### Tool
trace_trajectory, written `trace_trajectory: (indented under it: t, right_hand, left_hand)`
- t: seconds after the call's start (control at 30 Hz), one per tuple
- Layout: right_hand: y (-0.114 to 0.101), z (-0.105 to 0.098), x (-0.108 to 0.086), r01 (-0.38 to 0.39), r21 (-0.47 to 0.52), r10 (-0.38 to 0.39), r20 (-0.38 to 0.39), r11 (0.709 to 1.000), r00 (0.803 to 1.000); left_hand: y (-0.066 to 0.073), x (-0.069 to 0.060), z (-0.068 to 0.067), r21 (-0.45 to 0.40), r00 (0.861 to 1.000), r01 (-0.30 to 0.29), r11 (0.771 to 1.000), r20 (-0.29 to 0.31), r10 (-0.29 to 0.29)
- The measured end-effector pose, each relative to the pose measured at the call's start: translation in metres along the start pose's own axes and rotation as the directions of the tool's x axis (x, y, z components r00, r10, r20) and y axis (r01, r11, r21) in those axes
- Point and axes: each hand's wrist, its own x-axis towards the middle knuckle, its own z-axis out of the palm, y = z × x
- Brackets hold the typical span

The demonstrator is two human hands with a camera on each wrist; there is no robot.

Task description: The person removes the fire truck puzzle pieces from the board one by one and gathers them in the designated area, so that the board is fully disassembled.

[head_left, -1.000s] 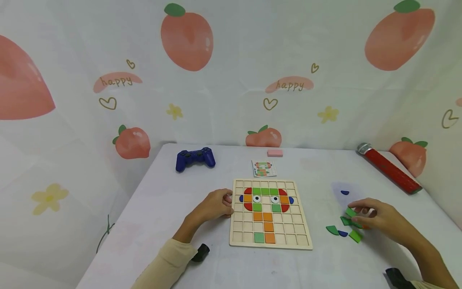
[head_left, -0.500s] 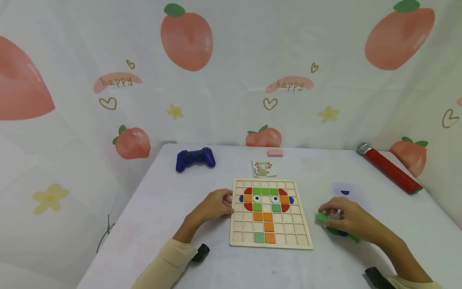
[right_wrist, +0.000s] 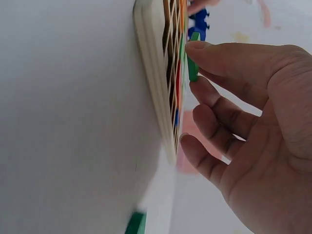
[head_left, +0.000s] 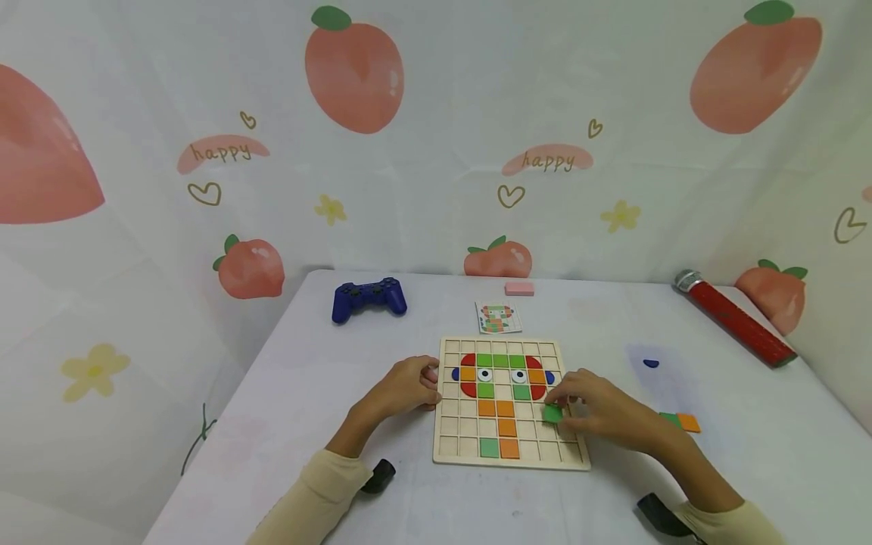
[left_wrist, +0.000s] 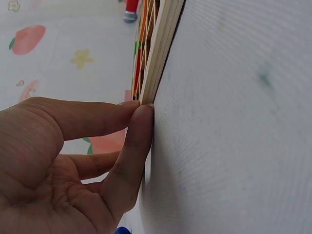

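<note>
On the white table lies a wooden grid board (head_left: 450, 428) with red, green, orange and blue tiles and two eye tiles set in its cells. My left hand (head_left: 407, 387) pinches the board's left edge between thumb and finger, as the left wrist view shows. Over the board's right part, my right hand (head_left: 613, 412) holds a green square tile (right_wrist: 193, 58) between thumb and fingertip, tilted and apart from the grid. To the right lie a loose green tile (head_left: 671, 418), an orange tile (head_left: 689, 422) and a blue half-round tile (head_left: 651, 363). My right hand and forearm hide other loose pieces.
Behind the board lies a small pattern card (head_left: 499, 318), with a pink block (head_left: 519, 289) beyond it. A blue game controller (head_left: 369, 299) sits at the back left. At the back right is a red microphone (head_left: 736, 324). A printed cloth hangs behind the table.
My right hand has carried the green square tile leftward from the loose pieces to above the board's right side. The left hand has stayed at the board's edge.
</note>
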Motion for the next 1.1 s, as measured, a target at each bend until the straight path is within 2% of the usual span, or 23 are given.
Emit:
trace_trajectory:
  t: [0.17,0.47,0.77,0.9,1.1]
  right_hand:
    - [-0.014,0.010,0.014,0.014,0.010,-0.015,0.049,1.000,0.999]
    - [-0.031,0.022,0.032,0.146,-0.015,-0.144,0.085,0.989,0.986]
    - [-0.044,0.031,0.045,0.196,-0.018,-0.192,0.130,0.980,0.973]
    - [-0.050,0.035,0.050,0.192,-0.030,-0.186,0.136,0.981,0.973]
    - [-0.059,0.037,0.054,0.129,0.003,-0.128,0.158,0.992,0.979]
  left_hand:
    - [0.000,0.000,0.000,0.005,1.000,0.000,1.000,-0.002,0.000]
    - [-0.001,0.001,0.000,0.004,1.000,0.002,1.000,0.002,-0.002]
    - [-0.002,0.002,0.000,-0.001,1.000,-0.004,1.000,0.005,0.004]
    - [-0.002,0.002,0.000,0.000,1.000,-0.004,1.000,0.004,0.004]
    - [-0.002,0.002,0.000,-0.010,1.000,0.005,1.000,0.006,-0.005]
